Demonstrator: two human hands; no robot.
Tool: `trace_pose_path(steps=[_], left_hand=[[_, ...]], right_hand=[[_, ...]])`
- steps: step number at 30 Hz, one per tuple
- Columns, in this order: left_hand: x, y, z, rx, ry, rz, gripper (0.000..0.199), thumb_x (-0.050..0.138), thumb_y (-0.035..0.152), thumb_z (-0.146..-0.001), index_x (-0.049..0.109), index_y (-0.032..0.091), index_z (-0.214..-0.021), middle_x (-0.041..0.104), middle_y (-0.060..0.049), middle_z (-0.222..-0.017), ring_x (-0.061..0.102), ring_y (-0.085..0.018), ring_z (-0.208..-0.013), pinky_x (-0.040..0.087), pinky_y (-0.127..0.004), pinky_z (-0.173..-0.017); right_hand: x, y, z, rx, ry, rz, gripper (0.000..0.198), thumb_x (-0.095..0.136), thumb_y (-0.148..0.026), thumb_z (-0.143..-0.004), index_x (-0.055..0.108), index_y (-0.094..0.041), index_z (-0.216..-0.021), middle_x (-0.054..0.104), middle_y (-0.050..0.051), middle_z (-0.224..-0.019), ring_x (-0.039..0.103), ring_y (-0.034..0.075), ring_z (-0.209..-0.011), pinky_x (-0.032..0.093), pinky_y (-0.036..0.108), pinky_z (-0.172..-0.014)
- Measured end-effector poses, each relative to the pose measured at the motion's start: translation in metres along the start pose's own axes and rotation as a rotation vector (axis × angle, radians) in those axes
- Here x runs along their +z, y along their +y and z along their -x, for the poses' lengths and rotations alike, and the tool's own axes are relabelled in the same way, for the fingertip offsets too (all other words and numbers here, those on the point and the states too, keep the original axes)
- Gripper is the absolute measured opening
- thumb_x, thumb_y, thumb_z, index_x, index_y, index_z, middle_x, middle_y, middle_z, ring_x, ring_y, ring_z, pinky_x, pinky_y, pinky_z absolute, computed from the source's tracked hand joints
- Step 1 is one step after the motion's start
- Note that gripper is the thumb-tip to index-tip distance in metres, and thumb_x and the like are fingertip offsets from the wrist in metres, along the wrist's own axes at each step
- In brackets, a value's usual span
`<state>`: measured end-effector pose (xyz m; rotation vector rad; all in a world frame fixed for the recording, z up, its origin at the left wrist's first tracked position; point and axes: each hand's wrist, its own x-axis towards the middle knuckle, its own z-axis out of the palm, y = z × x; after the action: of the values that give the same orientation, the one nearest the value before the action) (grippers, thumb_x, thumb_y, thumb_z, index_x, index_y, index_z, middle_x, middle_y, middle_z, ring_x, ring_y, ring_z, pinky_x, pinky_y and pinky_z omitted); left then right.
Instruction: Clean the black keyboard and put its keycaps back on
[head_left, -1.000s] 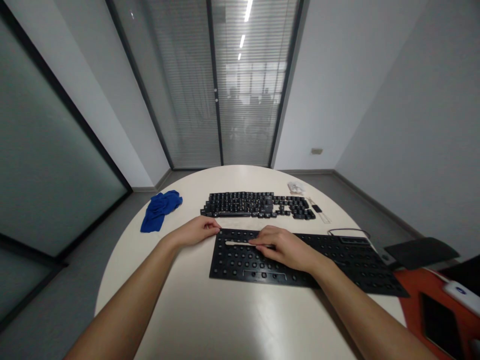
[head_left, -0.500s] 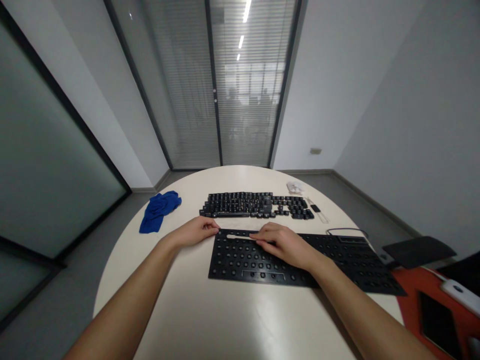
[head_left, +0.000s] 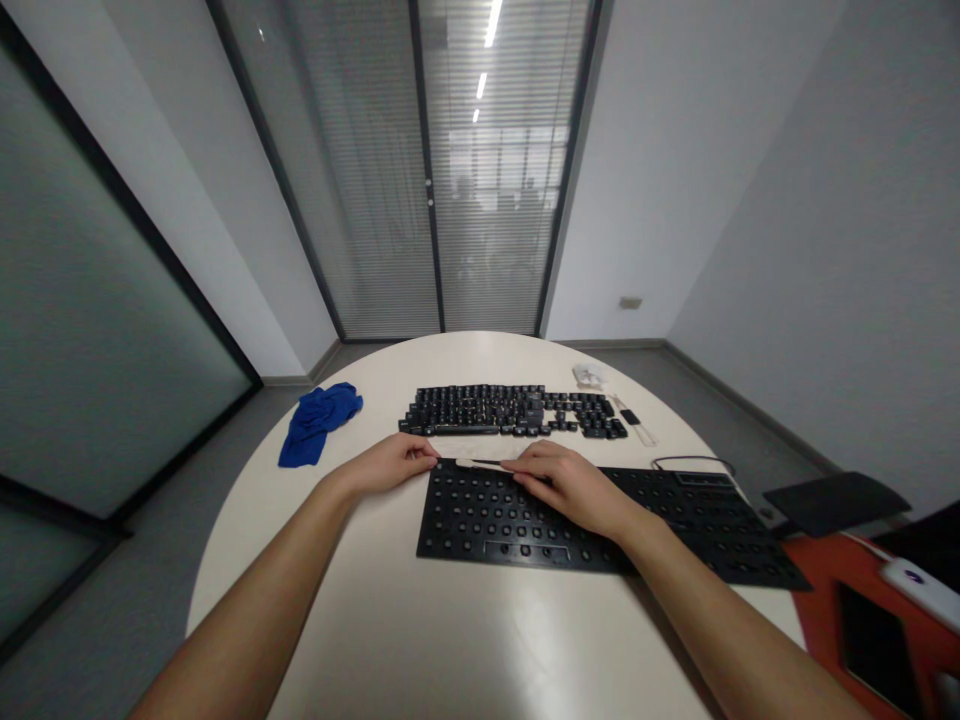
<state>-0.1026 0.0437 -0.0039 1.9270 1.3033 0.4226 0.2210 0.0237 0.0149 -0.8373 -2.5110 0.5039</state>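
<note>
The right hand point(head_left: 566, 487) pinches a white stick point(head_left: 478, 465) along the far edge of the black keyboard base point(head_left: 469, 530); the left hand point(head_left: 394, 460) has bent fingers at its far left corner, grip unclear. The base reaches the right edge of the desk point(head_left: 420, 640), with wide room on its near side and a narrow strip before the loose keys point(head_left: 472, 408).

The pale, round-edged table point(head_left: 420, 640) bears a crumpled blue cloth point(head_left: 319, 425) on the left and rows of black keys point(head_left: 476, 408) at mid-table. Nearer lies the black board point(head_left: 480, 510), its right end at the table's edge. A clear packet point(head_left: 589, 376) and wire puller point(head_left: 631, 418) lie beyond its right half.
</note>
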Motion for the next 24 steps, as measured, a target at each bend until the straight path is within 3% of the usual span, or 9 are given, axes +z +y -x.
trace_pose_path(steps=[24], left_hand=[[0.0002, 0.0007, 0.0002, -0.005, 0.008, -0.026, 0.038, 0.058, 0.049, -0.089, 0.073, 0.015, -0.097, 0.067, -0.003, -0.079, 0.056, -0.018, -0.072, 0.039, -0.027, -0.065]], right_hand=[[-0.0015, 0.0050, 0.0012, 0.032, -0.018, -0.008, 0.029, 0.053, -0.022, -0.099, 0.072, -0.023, -0.120, 0.073, 0.009, -0.103, 0.064, 0.021, -0.097, 0.051, 0.037, -0.090]])
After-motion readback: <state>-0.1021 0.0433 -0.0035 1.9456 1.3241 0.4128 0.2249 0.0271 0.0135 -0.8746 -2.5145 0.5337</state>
